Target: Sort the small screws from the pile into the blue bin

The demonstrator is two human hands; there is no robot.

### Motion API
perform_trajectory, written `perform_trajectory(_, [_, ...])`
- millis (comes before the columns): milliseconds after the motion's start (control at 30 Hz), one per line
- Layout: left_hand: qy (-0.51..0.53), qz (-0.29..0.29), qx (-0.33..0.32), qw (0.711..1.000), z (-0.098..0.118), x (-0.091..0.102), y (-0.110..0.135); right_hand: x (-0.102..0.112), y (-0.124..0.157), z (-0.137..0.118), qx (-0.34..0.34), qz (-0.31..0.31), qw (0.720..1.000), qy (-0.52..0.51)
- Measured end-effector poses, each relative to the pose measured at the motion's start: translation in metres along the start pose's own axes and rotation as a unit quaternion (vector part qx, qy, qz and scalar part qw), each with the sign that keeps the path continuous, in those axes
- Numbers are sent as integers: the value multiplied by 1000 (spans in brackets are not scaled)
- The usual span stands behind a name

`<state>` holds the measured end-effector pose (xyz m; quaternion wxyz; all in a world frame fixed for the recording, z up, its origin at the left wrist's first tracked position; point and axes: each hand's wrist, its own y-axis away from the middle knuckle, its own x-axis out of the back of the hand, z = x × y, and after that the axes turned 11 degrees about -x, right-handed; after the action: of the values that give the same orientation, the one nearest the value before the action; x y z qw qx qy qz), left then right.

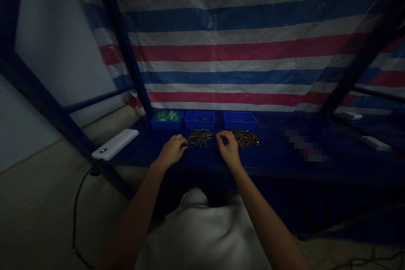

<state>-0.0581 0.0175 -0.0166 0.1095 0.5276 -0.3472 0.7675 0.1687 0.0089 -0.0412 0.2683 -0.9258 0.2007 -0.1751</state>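
Note:
A heap of long, thin metal pieces like screws or pins [199, 138] lies on the blue tabletop. My left hand [172, 150] is at the heap's left edge, thumb and fingers closed together at its near side; whatever is between them is too small and dark to name. My right hand [228, 147] sits between this heap and a second pile of short, brassy fittings [247, 138]. Its thumb and forefinger are pinched at the right end of the long pieces. A thin piece seems to touch the fingertips, but I cannot tell whether it is held.
Behind the heaps stand three blue bins: one with green plastic bags [167, 117], a middle bin [200, 125] with a few thin pieces, and a right bin [240, 125]. A white power-bank-like device [115, 144] lies left. Blue posts [122, 38] frame the bench [268, 160].

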Motion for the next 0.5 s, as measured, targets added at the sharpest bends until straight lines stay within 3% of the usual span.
perform_trajectory(500, [-60,-75,-65,993,8,5,-2,2,0,-3,0,0,1000,3])
